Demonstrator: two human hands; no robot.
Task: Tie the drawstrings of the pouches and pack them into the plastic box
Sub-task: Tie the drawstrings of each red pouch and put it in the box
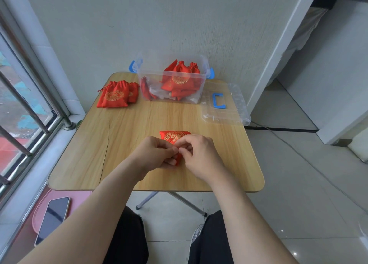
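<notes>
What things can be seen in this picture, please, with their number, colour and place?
pouch being tied: one, red with gold print, table middle, between both hands
loose pouches: at least two, red, table's far left
plastic box: one, clear with blue latches, table's far edge
packed pouches: several, red, inside the box
lid: one, clear with blue handle, right of the box
table: one, light wood, centre
phone: one, dark, on pink surface, lower left
left hand: one, grips the pouch's near end
right hand: one, grips the same end
</notes>
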